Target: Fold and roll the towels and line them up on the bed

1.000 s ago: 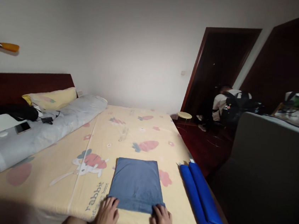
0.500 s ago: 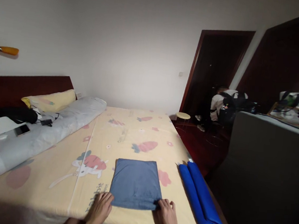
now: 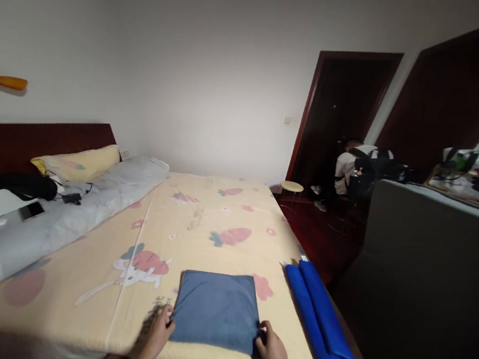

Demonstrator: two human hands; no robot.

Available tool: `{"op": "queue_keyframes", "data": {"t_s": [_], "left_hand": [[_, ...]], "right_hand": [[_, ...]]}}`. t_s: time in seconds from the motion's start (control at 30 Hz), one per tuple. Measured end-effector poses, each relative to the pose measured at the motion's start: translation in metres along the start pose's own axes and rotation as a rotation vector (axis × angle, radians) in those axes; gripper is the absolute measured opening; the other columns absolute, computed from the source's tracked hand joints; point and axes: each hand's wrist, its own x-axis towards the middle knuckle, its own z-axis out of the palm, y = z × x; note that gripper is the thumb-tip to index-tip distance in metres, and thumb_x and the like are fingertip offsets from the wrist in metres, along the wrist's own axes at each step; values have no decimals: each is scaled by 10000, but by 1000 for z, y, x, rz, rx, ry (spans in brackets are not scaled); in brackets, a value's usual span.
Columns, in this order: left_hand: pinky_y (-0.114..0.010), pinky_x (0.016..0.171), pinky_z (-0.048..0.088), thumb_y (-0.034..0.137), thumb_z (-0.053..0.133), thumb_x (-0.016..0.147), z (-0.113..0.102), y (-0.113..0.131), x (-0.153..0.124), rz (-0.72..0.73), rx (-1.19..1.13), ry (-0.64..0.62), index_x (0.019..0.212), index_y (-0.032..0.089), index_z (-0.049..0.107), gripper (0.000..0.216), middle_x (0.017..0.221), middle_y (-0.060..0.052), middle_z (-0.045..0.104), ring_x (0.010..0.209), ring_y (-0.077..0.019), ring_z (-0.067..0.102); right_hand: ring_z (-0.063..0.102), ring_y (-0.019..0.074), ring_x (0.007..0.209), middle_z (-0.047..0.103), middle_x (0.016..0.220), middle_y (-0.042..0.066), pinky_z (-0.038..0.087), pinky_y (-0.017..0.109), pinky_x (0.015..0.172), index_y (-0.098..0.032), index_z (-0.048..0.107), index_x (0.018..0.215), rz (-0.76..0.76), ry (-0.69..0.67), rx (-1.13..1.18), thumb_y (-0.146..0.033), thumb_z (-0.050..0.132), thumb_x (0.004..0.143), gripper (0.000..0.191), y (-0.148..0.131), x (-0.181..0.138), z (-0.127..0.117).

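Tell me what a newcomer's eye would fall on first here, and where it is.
Probably the two bright blue rolls, side by side near the right edge of the bed. Next, the grey-blue cloth at the bed's near end, with the left hand and the right hand at its sides. Then perhaps the orange wall lamp, upper left.
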Motion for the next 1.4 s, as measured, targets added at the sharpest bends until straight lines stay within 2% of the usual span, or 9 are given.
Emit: {"op": "queue_keyframes", "data": {"t_s": [0.13,0.2,0.37,0.47,0.6,0.73,1.07,1.23,1.4], "left_hand": [[-330,940,413,81,448,787,4,19,-12,60,203,128,1068,218,621,358,1087,-56,684,1073,-207,599],[-361,964,416,52,394,792,14,38,-21,173,225,174,1080,237,635,419,1117,-49,679,1086,-211,592],[-346,1089,377,52,407,752,54,80,-39,587,145,38,1341,242,501,626,1413,-21,553,1287,-179,488],[-360,1135,334,119,438,796,65,70,-43,693,171,18,1487,265,272,725,1539,0,383,1386,-178,379],[-370,1120,348,214,376,915,54,16,-43,627,204,51,1501,365,145,648,1553,33,339,1389,-166,380],[-411,1126,327,237,359,932,39,-25,-42,505,168,-1,1484,388,215,590,1528,20,387,1380,-184,397],[-444,1110,303,-26,395,704,13,6,-15,347,159,-33,1205,301,613,638,1333,-7,625,1276,-187,497],[-294,1038,385,73,478,763,-6,0,-5,267,-47,-76,1145,275,631,459,1199,-8,696,1152,-149,587],[-230,927,443,106,515,772,1,-8,0,84,-30,-44,1124,237,630,393,1116,-16,711,1065,-141,631]], "right_hand": [[607,257,887,661,982,114,440,379,784,-198,589,1048,-144,258,-319,-161,404,818,297,-3,-10,23],[593,239,938,658,1065,92,430,375,836,-231,606,1078,-255,279,-362,-84,401,790,382,-22,-17,36],[542,222,1118,619,1257,28,362,384,983,-302,539,1253,-425,3,-295,-80,467,740,563,-83,-30,61],[515,237,1193,587,1333,43,337,400,1018,-288,522,1299,-388,-122,-284,-152,497,748,569,-82,-29,57],[506,248,1233,563,1378,68,335,435,1023,-269,516,1326,-269,-108,-328,-191,462,774,561,-34,-28,30],[501,262,1254,537,1413,62,354,464,997,-290,499,1344,-253,-61,-359,-194,443,777,578,8,-29,14],[604,229,1063,712,1108,63,368,398,951,-239,650,1140,-243,-42,-319,-72,441,674,537,-30,-4,-8],[640,221,978,726,1035,51,442,343,889,-227,676,1083,-149,-159,-74,-235,446,739,414,-28,15,-31],[665,245,850,724,882,71,478,344,769,-191,690,996,-61,-120,-145,-203,489,705,354,-14,23,-26]]}}
